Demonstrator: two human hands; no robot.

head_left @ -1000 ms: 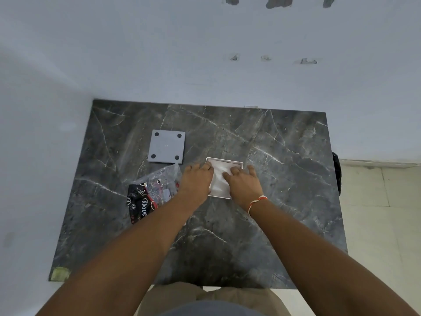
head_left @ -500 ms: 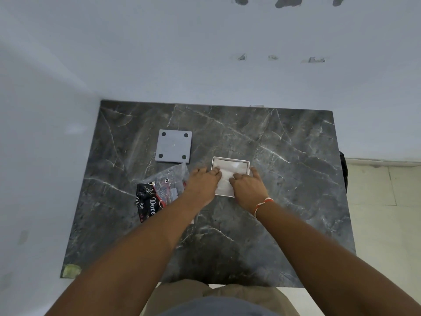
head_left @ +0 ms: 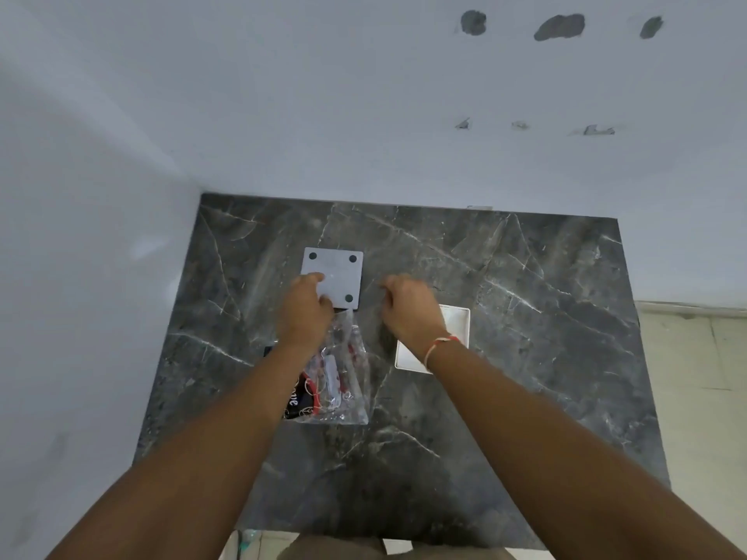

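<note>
A grey square plate (head_left: 337, 272) with dark dots at its corners lies on the dark marble table (head_left: 525, 317). My left hand (head_left: 305, 313) reaches over the plate's near left corner, and its fingertips touch the plate. My right hand (head_left: 408, 309) hovers just right of the plate with loosely curled fingers and holds nothing. A white square tray (head_left: 456, 321) lies behind my right wrist, partly hidden by it.
A clear plastic bag (head_left: 339, 381) of small red and white parts lies under my left forearm, on top of a black printed packet (head_left: 297, 402). White walls close the table's left and far sides. Tiled floor (head_left: 695, 377) shows to the right.
Both hands left the white tray and moved up and to the left, to the grey plate. The tray stays on the table. The camera view shifted too.
</note>
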